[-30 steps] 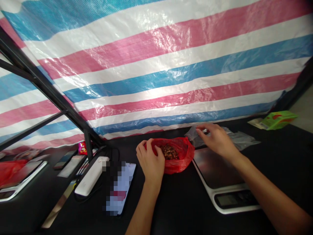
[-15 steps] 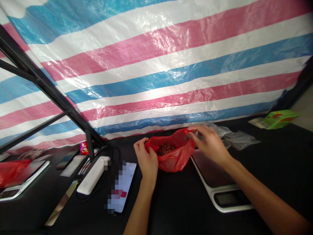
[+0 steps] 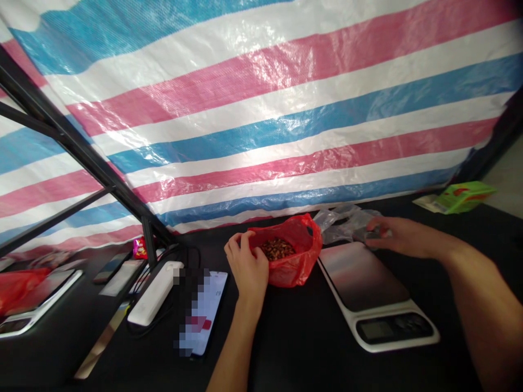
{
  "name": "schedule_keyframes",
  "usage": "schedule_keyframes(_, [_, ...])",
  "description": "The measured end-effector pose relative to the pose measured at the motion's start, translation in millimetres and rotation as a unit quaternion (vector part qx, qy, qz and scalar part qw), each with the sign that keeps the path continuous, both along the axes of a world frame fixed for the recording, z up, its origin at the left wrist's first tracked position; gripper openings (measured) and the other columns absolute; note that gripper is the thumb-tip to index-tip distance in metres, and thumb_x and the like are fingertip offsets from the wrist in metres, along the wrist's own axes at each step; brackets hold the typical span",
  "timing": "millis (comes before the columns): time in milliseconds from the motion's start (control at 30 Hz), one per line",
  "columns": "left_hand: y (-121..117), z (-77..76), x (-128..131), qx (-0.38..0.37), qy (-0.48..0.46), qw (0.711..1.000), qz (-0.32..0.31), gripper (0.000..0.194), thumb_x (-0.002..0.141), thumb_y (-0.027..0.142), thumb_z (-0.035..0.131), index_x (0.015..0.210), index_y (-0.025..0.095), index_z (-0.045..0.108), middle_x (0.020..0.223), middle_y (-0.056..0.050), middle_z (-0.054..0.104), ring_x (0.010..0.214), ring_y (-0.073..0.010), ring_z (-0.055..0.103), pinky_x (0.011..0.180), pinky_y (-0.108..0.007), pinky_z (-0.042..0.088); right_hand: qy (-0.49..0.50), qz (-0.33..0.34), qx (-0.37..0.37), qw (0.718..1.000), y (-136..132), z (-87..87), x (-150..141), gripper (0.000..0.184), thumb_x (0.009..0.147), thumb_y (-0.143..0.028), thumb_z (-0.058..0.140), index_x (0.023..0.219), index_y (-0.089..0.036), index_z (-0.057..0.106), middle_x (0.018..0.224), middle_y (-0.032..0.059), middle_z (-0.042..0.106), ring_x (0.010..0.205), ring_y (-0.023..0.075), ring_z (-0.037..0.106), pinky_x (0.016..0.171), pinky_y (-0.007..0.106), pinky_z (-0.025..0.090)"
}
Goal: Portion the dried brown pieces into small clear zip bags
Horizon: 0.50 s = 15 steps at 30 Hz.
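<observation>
A red plastic bag [image 3: 292, 270] stands with its mouth wide on the black table, small brown pieces [image 3: 278, 249] heaped inside. My left hand [image 3: 247, 258] grips the bag's left rim between thumb and fingers. Beyond the scale, my right hand [image 3: 398, 235] is at the clear plastic bags [image 3: 343, 220]. Its fingers are bent together around something greyish and see-through, too blurred to name. Between the red bag and my right arm lies a kitchen scale [image 3: 365, 275] with a bare metal plate.
A phone [image 3: 210, 310] and a white power bank [image 3: 155, 294] with a black cable lie to the left. A green packet [image 3: 466, 197] sits at the far right. Striped plastic sheeting [image 3: 265, 125] hangs behind the table, and a black metal frame [image 3: 85, 158] rises at the left.
My right hand has let go of the red bag's right rim and moved right to the clear plastic bags, uncovering the scale. The red bag's right handle now stands free; my left hand keeps its hold.
</observation>
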<state>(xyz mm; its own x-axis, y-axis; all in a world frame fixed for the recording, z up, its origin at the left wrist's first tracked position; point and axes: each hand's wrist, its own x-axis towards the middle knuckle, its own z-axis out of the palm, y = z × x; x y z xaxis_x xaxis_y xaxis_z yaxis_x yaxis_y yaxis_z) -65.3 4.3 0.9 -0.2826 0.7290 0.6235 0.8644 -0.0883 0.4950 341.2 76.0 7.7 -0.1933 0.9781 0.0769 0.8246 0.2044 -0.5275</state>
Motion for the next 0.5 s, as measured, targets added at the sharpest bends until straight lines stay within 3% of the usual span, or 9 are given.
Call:
schedule_keyframes(100, [-1.0, 0.4, 5.2, 0.014, 0.015, 1.0, 0.008, 0.034, 0.087, 0.006, 0.057, 0.114, 0.02, 0.071, 0.118, -0.013, 0.056, 0.118, -0.0352, 0.051, 0.106, -0.056, 0.048, 0.015, 0.032, -0.013, 0.999, 1.2, -11.2, 7.6, 0.025, 0.074, -0.041, 0.08, 0.092, -0.023, 0.077, 0.07, 0.0077, 0.076, 0.059, 0.0265, 0.072, 0.051, 0.033, 0.048])
schedule_keyframes(200, [-1.4, 0.7, 7.9, 0.029, 0.021, 0.999, 0.011, 0.03, 0.089, 0.007, 0.057, 0.112, 0.02, 0.072, 0.117, -0.013, 0.057, 0.118, -0.0349, 0.051, 0.106, -0.055, 0.047, 0.01, 0.011, 0.005, 1.0, 0.4, -7.5, 2.2, 0.025, 0.076, -0.042, 0.078, 0.092, -0.022, 0.076, 0.07, 0.008, 0.075, 0.059, 0.0268, 0.071, 0.052, 0.034, 0.049])
schedule_keyframes(367, [-3.3, 4.0, 9.6, 0.064, 0.014, 0.998, -0.003, 0.028, 0.089, 0.006, 0.057, 0.108, 0.021, 0.072, 0.114, -0.012, 0.058, 0.115, -0.0327, 0.052, 0.104, -0.052, 0.047, 0.03, 0.012, 0.14, 0.99, -4.3, 7.7, -33.2, 0.031, 0.09, -0.046, 0.068, 0.105, -0.021, 0.076, 0.081, 0.0094, 0.077, 0.064, 0.0237, 0.071, 0.058, 0.033, 0.049])
schedule_keyframes(500, [-6.4, 6.3, 12.4, 0.095, 0.001, 0.995, -0.02, 0.027, 0.089, 0.004, 0.056, 0.103, 0.022, 0.071, 0.11, -0.01, 0.059, 0.113, -0.0306, 0.054, 0.102, -0.048, 0.048, 0.009, 0.056, 0.112, 0.992, -7.1, 0.7, -59.2, 0.024, 0.091, -0.039, 0.069, 0.106, -0.022, 0.077, 0.065, 0.0036, 0.074, 0.052, 0.0227, 0.068, 0.048, 0.031, 0.041])
